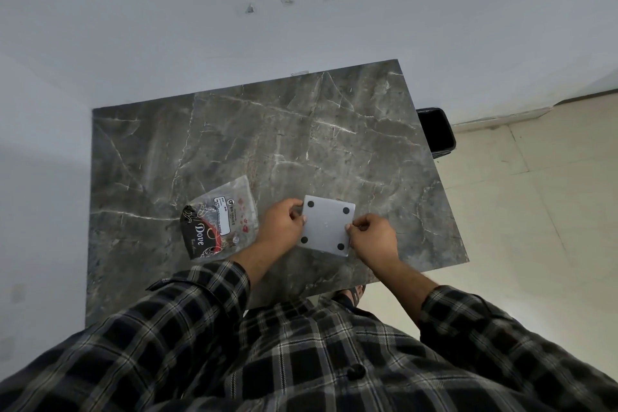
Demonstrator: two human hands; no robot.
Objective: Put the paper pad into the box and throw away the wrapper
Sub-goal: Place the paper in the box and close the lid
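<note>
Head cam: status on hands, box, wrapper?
Left hand and right hand grip opposite edges of the grey box, feet side up. Wrapped pack lies untouched on marble table. Black bin beside table. Nothing in the way.

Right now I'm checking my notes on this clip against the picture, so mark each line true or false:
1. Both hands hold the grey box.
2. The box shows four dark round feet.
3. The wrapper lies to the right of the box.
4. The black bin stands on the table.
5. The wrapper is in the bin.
1. True. The left hand grips one side of the grey box and the right hand the other.
2. True, one near each corner.
3. False. The wrapper lies on the table to the box's left.
4. False. The black bin stands on the floor beyond the table's right edge.
5. False. It lies on the table.
</note>
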